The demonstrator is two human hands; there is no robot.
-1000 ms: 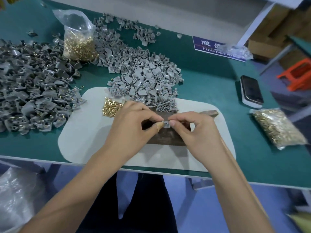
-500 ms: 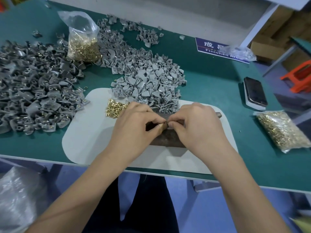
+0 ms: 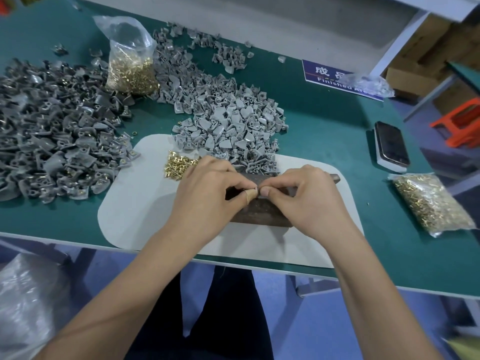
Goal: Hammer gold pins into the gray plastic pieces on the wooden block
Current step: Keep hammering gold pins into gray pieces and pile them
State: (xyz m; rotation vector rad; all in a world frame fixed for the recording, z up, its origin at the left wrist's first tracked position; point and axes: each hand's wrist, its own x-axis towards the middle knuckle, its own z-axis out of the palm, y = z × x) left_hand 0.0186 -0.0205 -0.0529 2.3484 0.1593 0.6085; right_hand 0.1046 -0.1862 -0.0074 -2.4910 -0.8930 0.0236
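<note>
**Both hands pinched together over the wooden block**

Right now I see my left hand (image 3: 207, 193) and right hand (image 3: 309, 198) meeting fingertip to fingertip above the wooden block (image 3: 259, 211). Both have fingers curled, thumb and forefinger closed almost fully onto something very small between them; it is too hidden for me to say whether it is a pin, a gray piece, or both. My left thumb carries a tan wrap near its tip.

That dark block lies on a pale mat (image 3: 140, 203) at the near edge of the green table (image 3: 324, 131), largely covered by my hands. Just beyond my left knuckles, a small heap of loose gold pins (image 3: 176, 167) sits on the mat. Touching the block's far side is a light-gray pile of plastic pieces (image 3: 233, 120), spilling onto the mat's far edge. A darker gray pile (image 3: 52, 131), several of its pieces showing gold, spreads across the table's left part.

A clear bag of gold pins (image 3: 130, 66) stands upright between the two piles at the back. Another bag of pins (image 3: 431, 203) lies flat far to my right, with a phone (image 3: 391, 144) beyond it. A blue sign (image 3: 327, 74) reading "Finished" lies at the table's far edge, partly under crumpled plastic.
</note>
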